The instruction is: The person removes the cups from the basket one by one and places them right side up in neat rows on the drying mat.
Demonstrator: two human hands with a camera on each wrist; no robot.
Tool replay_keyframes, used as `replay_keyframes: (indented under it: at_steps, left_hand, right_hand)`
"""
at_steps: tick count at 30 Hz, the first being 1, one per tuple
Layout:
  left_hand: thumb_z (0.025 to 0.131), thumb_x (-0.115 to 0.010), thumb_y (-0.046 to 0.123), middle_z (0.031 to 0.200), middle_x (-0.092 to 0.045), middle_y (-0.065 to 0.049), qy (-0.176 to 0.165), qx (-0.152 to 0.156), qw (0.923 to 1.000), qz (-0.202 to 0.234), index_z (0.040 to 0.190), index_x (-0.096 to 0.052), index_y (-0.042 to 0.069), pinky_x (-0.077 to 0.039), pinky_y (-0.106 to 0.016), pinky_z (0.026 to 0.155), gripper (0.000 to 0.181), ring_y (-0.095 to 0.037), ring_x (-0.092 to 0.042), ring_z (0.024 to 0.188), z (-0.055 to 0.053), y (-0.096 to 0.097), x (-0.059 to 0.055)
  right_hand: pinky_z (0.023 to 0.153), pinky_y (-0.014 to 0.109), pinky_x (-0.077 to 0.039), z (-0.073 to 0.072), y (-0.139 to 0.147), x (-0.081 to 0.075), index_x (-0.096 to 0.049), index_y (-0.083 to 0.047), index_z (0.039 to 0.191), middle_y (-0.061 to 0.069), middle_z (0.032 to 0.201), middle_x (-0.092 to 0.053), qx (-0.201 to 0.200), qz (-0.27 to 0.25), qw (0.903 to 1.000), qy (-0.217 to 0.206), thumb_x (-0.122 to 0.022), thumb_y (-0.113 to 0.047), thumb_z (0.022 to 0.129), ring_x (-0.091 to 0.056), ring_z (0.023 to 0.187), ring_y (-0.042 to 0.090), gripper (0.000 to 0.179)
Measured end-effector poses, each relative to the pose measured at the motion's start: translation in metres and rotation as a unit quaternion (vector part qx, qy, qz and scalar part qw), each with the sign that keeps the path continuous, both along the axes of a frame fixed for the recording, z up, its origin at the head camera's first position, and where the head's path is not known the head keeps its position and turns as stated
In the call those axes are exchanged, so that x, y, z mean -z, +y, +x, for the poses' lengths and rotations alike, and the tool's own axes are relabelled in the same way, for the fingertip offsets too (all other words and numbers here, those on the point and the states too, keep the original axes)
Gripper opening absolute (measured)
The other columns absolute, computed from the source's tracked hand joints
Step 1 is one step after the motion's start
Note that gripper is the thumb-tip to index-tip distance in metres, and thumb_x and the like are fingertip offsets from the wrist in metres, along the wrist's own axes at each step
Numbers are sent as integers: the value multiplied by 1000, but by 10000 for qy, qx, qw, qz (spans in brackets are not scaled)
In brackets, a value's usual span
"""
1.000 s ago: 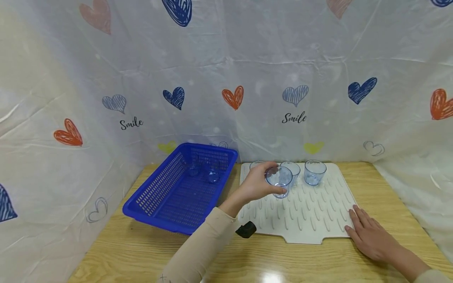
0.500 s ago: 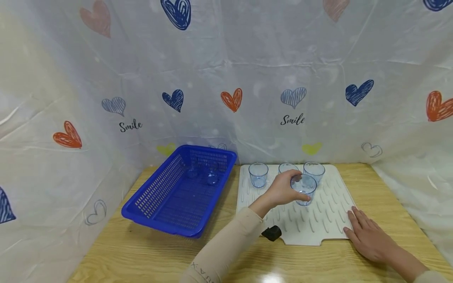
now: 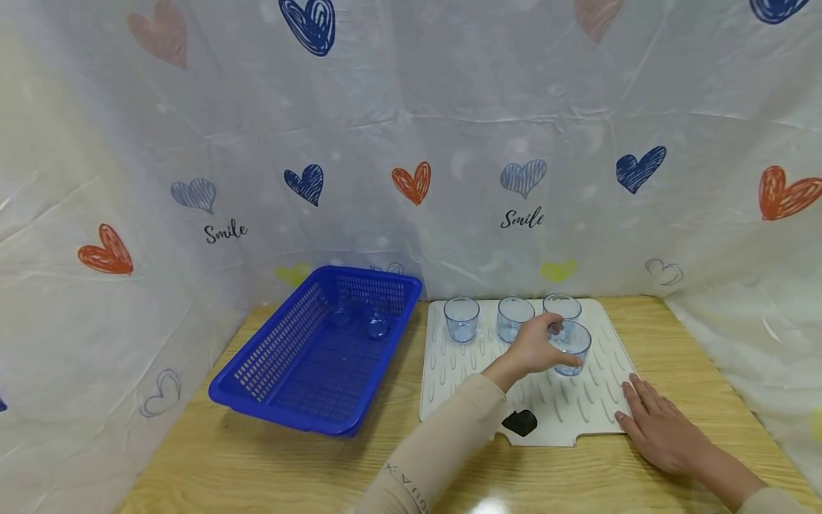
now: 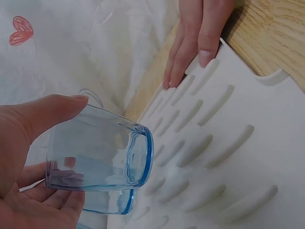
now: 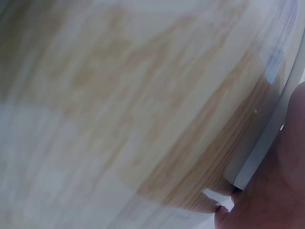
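My left hand (image 3: 534, 346) grips a clear bluish glass (image 3: 571, 346) by its sides, thumb on the near side and fingers on the far side. In the left wrist view the held glass (image 4: 100, 148) is just over the ridged white draining mat (image 4: 248, 167); whether its base touches is unclear. Along the mat's back edge stand three similar glasses: one at the left (image 3: 462, 319), one in the middle (image 3: 515, 318), and one at the right (image 3: 561, 305), partly hidden behind the held one. My right hand (image 3: 664, 432) lies flat with fingertips on the mat's right edge.
A blue plastic basket (image 3: 221, 385) stands on the wooden table (image 3: 270, 471) left of the mat, with clear glasses (image 3: 379, 326) lying near its far end. A white curtain (image 3: 359, 93) printed with hearts hangs behind and at both sides.
My left hand has carried the glass rightward over the mat, to in front of the right-hand glass. My right hand has stayed at the mat's edge. The head view has shifted slightly.
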State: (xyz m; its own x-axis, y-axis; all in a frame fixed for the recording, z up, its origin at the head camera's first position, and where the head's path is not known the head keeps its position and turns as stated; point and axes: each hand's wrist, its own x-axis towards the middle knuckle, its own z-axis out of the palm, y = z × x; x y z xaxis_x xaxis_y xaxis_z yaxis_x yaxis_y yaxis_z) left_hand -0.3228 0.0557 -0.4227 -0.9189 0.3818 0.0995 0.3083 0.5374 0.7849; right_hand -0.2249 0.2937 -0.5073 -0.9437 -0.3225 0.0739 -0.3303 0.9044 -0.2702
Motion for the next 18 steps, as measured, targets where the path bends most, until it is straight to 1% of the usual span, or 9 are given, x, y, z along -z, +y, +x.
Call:
replay_keyframes:
  at_steps: [4,7,9,12,14,15,18]
  left_hand:
    - [74,-95,23,130,-66,0,-35,-134,9999,-20,144,-57,11,-50,-23,98,81,-14,-60,121,1,6,5]
    - [74,-95,25,132,-65,1,26,-207,9996,-178,144,-57,12,-49,-23,100,81,-13,-59,123,2,9,9]
    - [74,-95,26,133,-65,2,79,-199,9994,-274,144,-57,12,-48,-23,102,81,-12,-58,125,2,10,11]
    - [74,-95,26,133,-65,1,179,-145,9990,-391,144,-58,11,-46,-23,103,81,-12,-57,125,1,13,15]
    - [74,-95,26,132,-65,0,213,-124,9989,-407,144,-58,10,-46,-22,103,81,-13,-58,124,2,14,15]
    - [74,-95,26,131,-66,0,235,-117,9988,-425,143,-58,10,-46,-22,103,80,-13,-59,124,2,15,15]
    - [73,-95,25,130,-67,-1,271,-122,9984,-490,143,-58,9,-45,-21,103,80,-13,-60,122,3,17,16]
  right_hand:
    - [110,73,-27,1,-1,-2,-35,19,148,40,157,-25,16,33,10000,-62,-46,-35,109,-27,142,59,67]
    - [110,73,-28,0,0,1,-35,19,148,40,157,-26,-20,16,10000,15,-45,-35,110,-27,142,59,67]
    - [112,73,-24,-2,3,5,-33,19,149,40,157,-25,-33,-98,9999,19,-43,-37,110,-25,144,58,69]
    - [112,73,-23,-4,6,10,-32,19,149,40,158,-24,-41,-127,9999,29,-41,-39,111,-23,145,58,70]
    - [112,73,-23,-3,6,9,-32,19,150,40,158,-24,-23,-123,9999,-8,-42,-39,111,-23,145,58,71]
    - [110,73,-26,-3,5,7,-33,19,149,40,158,-24,-30,-44,10000,10,-43,-39,110,-25,144,58,70]
    - [110,73,-28,-1,2,3,-35,19,148,40,157,-26,-16,26,10000,22,-45,-36,110,-27,143,58,68]
